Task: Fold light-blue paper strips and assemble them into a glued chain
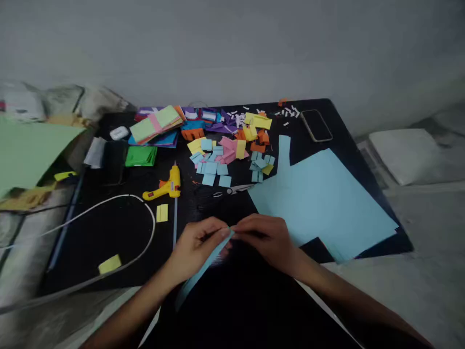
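My left hand (198, 247) and my right hand (267, 240) meet over the near middle of a black table (119, 232). Both pinch the upper end of a long light-blue paper strip (201, 271), which slants down to the left toward me. Fingers of both hands are closed on it. A large light-blue paper sheet (319, 203) with cut edges lies just right of my right hand. Scissors (232, 190) lie on the table just beyond my hands.
A yellow glue gun (165, 188) with a white cord (145, 213) lies left of centre. Small blue, pink, yellow and orange paper pieces (225, 155) are piled farther back, beside stacked coloured sheets (156, 125). A phone (317, 125) lies far right. A green sheet (25, 150) is at left.
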Demonstrator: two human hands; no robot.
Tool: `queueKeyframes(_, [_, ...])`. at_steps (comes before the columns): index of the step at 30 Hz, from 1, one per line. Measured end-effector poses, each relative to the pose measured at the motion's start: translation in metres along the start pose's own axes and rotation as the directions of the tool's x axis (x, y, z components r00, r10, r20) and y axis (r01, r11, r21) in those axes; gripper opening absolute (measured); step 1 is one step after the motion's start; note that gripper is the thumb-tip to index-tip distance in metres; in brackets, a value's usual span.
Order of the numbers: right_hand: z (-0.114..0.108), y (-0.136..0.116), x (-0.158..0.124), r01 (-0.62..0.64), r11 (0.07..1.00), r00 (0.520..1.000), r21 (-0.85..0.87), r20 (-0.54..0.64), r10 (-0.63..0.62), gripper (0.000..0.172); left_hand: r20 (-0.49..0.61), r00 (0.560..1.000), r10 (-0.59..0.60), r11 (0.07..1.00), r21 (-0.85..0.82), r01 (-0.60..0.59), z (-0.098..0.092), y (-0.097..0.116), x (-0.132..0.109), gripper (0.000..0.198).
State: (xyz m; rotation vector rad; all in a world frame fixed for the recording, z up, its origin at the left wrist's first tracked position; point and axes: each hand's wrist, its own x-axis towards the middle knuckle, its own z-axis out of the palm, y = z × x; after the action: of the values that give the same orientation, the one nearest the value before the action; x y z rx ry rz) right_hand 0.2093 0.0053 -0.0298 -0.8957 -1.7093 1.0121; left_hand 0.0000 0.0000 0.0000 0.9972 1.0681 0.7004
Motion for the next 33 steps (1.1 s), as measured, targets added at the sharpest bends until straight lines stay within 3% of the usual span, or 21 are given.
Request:
queueKeyframes(7, [-0.0027,-0.0046,0.0026,-0.057,0.998,0.998,-0.030,-0.001,0.057,0.022,0.023,0.999,-0.044,0.997,-0.064,0.045,-0.0047,-0.0003,-0.0018,0.036])
queueKeyframes(13, [0.0010,-0.0053,0.0038,-0.053,0.999,0.998,-0.006,0.014,0.053,0.019,0.033,0.993,-0.111,0.988,-0.105,0.113,-0.0068,-0.0024,-0.0008,0.037])
queueKeyframes(25, [0.0004,-0.0063,0.0026,-0.099,0.994,0.995,0.043,0.009,0.099,0.017,0.004,0.999,0.039,0.999,-0.018,-0.039,-0.0032,-0.0020,0.0001,0.023])
queueKeyframes(33, [0.0018,-0.0045,0.0016,-0.109,0.993,0.994,0.051,0.010,0.109,0.010,-0.043,0.987,0.157,0.979,0.139,-0.150,-0.0052,-0.0061,0.0029,0.015])
